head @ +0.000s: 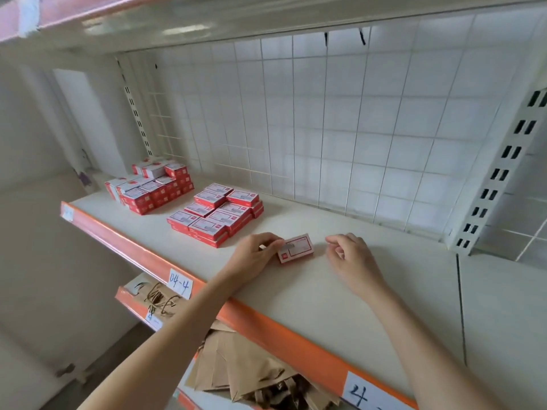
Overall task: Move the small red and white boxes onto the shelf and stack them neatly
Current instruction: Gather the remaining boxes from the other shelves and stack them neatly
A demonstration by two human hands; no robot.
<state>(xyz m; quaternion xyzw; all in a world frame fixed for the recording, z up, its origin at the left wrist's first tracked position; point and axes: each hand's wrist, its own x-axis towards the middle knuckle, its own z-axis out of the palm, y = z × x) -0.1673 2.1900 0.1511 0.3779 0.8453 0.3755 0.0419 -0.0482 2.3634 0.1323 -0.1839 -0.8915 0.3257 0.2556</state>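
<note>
Most boxes sit stacked left of the lone box [296, 248] my left hand [257, 255] pinches; my right hand [350, 256] hovers just right, fingers loosely curled and empty.

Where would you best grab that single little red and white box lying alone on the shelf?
Probably across its two short ends, from above. The lone box lies flat on the shelf, so its thin sides are the only faces to pinch. The left hand already touches its left end; the right hand sits just off its right end, apart from it.
</note>
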